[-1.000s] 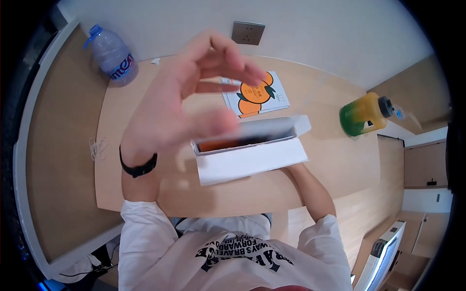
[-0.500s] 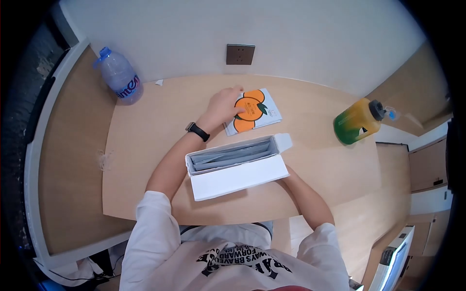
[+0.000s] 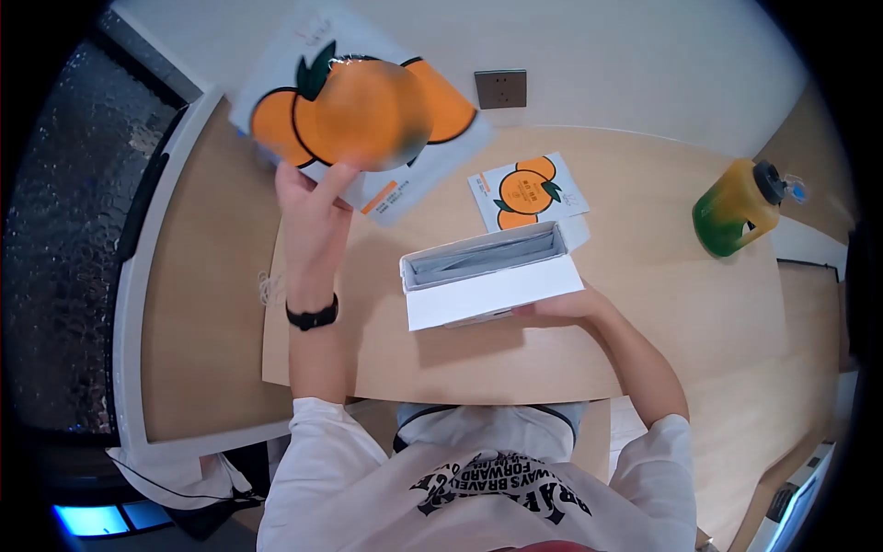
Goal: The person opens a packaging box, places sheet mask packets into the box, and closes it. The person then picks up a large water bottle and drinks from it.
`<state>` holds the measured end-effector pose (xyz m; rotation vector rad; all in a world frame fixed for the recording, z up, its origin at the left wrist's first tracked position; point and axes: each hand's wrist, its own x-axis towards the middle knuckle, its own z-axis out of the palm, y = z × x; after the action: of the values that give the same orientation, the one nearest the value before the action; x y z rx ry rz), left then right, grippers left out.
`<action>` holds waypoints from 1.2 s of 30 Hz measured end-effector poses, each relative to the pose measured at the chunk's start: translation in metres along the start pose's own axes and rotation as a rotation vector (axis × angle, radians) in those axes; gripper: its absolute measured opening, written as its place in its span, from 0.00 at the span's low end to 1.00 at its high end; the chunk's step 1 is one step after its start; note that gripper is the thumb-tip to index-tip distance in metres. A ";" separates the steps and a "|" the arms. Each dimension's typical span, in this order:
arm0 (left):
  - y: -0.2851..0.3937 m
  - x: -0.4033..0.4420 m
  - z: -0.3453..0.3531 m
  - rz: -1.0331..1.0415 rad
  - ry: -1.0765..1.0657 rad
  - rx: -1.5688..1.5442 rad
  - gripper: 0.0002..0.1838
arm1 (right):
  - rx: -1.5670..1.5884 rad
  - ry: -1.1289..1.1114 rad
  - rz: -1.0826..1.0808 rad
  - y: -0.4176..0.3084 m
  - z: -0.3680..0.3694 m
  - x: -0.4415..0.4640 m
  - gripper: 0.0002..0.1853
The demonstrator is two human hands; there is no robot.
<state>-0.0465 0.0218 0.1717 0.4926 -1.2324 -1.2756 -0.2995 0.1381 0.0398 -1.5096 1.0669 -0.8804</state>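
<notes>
My left hand (image 3: 315,207), with a black watch on its wrist, pinches the lower edge of a white packet with orange fruit printed on it (image 3: 363,110). The packet is raised at the upper left, partly blurred. My right hand (image 3: 561,305) grips the underside of an open white box (image 3: 492,293), its fingers mostly hidden beneath it. The box tilts so its opening shows grey-white flat packets inside, and a flap stands out at its right end. Behind the box, a similar orange-printed packet (image 3: 529,191) lies on the table.
On the wooden table (image 3: 644,239), a yellow-green bottle (image 3: 727,216) stands at the right. A white string (image 3: 269,288) lies near the left edge. A wall socket (image 3: 501,89) is behind the table, and a partition (image 3: 198,304) borders the left side.
My left hand has reached down to the packets on the table, taken hold of one and raised it to the upper left. My right hand keeps the box tilted.
</notes>
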 end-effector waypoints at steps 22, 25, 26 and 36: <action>-0.002 -0.025 0.004 0.096 -0.360 0.091 0.21 | 0.168 -0.005 -0.071 0.002 0.000 -0.001 0.21; -0.026 0.013 -0.006 -0.076 -0.340 0.154 0.21 | 0.158 -0.023 -0.070 0.004 -0.001 -0.003 0.20; -0.042 0.023 -0.003 -0.153 -0.325 0.237 0.20 | 0.148 -0.027 -0.079 0.004 -0.001 -0.003 0.19; -0.242 0.042 0.017 0.393 -0.733 1.278 0.31 | 0.161 -0.027 -0.138 0.016 -0.001 -0.005 0.19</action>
<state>-0.1757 -0.0830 -0.0092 0.6212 -2.5875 -0.1466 -0.3047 0.1412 0.0246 -1.4684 0.8592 -1.0147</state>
